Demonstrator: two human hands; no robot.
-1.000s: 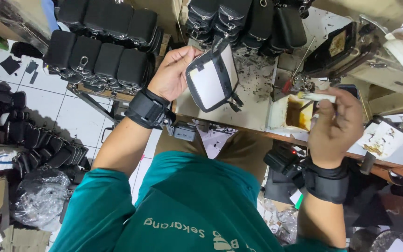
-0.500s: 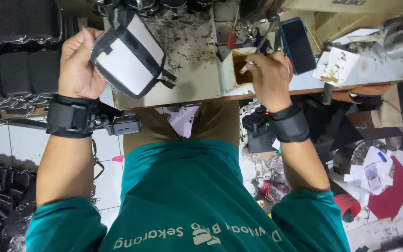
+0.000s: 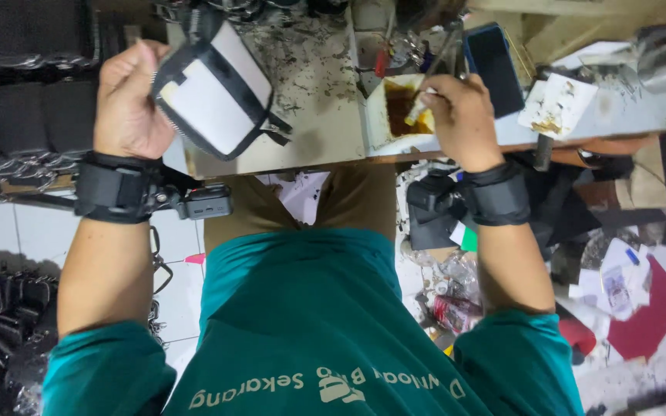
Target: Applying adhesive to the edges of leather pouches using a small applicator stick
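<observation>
Black-trimmed white pouch (image 3: 213,88) is sitting in the left hand (image 3: 126,104), grip closed tight around its edge, held over the stained counter (image 3: 314,115). Compared with a moment back, the right hand (image 3: 460,119) is now pinching a small brush (image 3: 416,108), dipping into the brown glue tray (image 3: 395,108) beside a dark phone (image 3: 495,65).

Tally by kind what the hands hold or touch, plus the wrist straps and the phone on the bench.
Black-and-white pouch panel, in left hand: 1
Glue brush, in right hand: 1
Glue tray: 1
Black wrist straps: 2
Phone: 1
Total: 6
</observation>
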